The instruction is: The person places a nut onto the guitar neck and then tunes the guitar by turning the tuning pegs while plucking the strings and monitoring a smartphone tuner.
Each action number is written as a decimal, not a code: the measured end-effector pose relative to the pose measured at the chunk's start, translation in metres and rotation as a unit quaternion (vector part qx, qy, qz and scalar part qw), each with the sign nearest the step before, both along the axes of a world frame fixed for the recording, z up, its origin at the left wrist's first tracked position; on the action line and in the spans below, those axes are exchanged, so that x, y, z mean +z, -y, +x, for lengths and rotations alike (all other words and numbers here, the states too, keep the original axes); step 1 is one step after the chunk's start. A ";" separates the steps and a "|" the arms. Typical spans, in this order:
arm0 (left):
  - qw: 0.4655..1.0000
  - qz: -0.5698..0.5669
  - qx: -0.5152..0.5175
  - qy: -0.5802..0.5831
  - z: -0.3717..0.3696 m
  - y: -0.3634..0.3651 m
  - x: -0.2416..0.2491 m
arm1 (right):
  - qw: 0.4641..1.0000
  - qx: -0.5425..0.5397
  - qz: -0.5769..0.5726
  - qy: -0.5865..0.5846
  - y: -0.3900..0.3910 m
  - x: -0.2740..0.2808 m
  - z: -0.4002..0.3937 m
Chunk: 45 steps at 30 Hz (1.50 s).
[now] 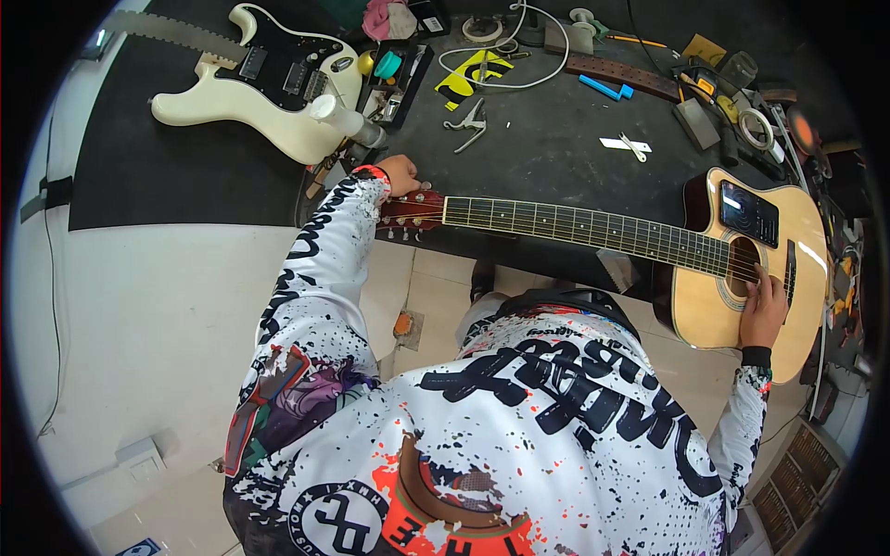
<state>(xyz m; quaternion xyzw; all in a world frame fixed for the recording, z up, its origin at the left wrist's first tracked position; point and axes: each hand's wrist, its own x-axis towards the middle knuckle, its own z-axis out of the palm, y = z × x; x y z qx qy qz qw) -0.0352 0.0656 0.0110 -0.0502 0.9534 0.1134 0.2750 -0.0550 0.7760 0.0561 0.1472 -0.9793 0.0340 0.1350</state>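
An acoustic guitar (695, 320) with a pale glossy top lies along the bench's front edge, strings up, its neck pointing left. At the reddish headstock (414, 211), my left hand (399, 174) is closed, thumb and finger at a tuning peg (426, 186) on the far side. My right hand (763, 313) rests over the strings beside the sound hole (744, 264), fingers stretched out and holding nothing. A smartphone (749, 213) with a lit dark screen lies on the guitar's upper body, beyond the sound hole.
A cream electric guitar (236, 111) lies on the dark bench mat (111, 176) at back left. Behind the neck are a capo (468, 123), a white cable (565, 46) and a blue plastic piece (605, 89). Tools and tape (756, 128) crowd the back right.
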 end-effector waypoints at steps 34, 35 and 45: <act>0.997 0.073 0.009 0.002 -0.002 0.018 -0.019 | 1.000 -0.013 0.016 0.008 0.000 -0.003 -0.002; 0.998 0.058 -0.010 0.012 -0.003 0.018 -0.017 | 1.000 -0.015 0.014 0.011 0.000 -0.003 -0.001; 0.949 0.296 0.033 0.100 0.013 0.047 -0.003 | 1.000 -0.005 0.012 -0.007 0.002 -0.003 -0.001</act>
